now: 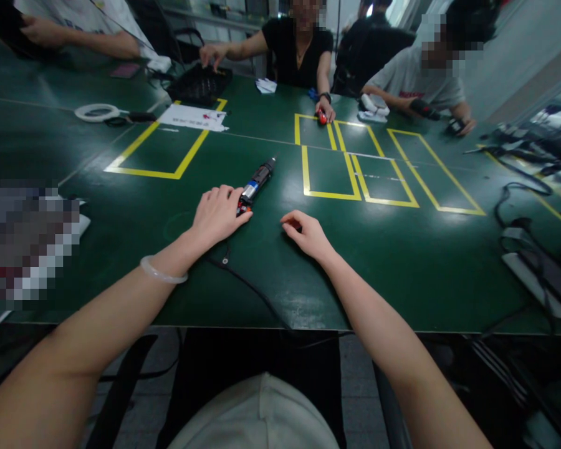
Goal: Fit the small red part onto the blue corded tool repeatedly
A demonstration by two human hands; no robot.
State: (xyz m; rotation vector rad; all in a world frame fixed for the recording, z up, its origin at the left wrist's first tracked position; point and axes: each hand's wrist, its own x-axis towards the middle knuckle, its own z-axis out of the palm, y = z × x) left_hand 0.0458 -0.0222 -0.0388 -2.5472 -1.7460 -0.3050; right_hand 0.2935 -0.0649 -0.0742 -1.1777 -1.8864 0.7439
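Observation:
My left hand (219,214) rests on the green table (402,262) with its fingers curled over the near end of a black and blue electric screwdriver (258,179) that lies pointing away from me. A clear bangle circles that wrist. A thin black cable (243,282) runs from under the hand toward the table's front edge. My right hand (305,234) lies on the table a little to the right, fingers loosely curled in, with nothing visible in it.
Yellow tape rectangles (355,168) mark the table. Other people sit at the far side, one holding a small red object (322,116). A black bag (200,82), a paper sheet (194,116) and a white ring (96,112) lie far left. Cables and a flat device (537,268) sit at right.

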